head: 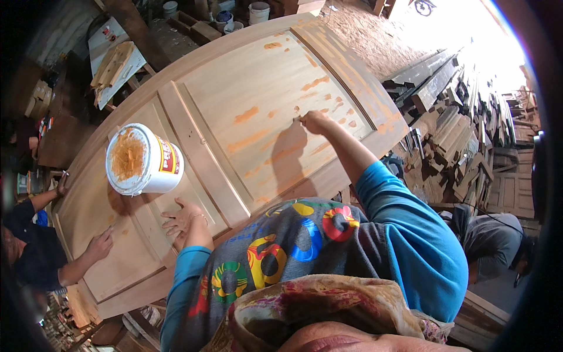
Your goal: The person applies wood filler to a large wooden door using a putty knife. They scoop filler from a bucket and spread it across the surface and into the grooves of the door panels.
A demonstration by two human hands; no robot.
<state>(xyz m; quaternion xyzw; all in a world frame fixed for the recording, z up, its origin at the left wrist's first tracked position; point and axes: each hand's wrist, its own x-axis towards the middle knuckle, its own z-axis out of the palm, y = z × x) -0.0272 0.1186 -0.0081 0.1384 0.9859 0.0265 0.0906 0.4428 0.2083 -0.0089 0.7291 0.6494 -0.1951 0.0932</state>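
A large wooden panel door (189, 110) lies flat in front of me. Orange-brown filler smears (246, 115) mark its panels and far right rail. My right hand (316, 122) is closed over the wide panel, pinching a small tool mostly hidden by the fingers; its tip is near the surface, among the filler spots. My left hand (187, 220) has its fingers spread and appears to hold nothing; whether it touches the door cannot be told. Just beyond it stands a white plastic bucket (169, 165) with a printed label and a heap of orange-brown filler (128, 154) on top.
At the door's left end, a co-worker's hand (100, 244) reaches over the panel; the other hand (63, 184) is at the far edge. Stacked timber (444, 141) lies to the right. Pails (258, 13) and a white board with wood pieces (112, 66) are beyond. Another person (497, 242) bends at right.
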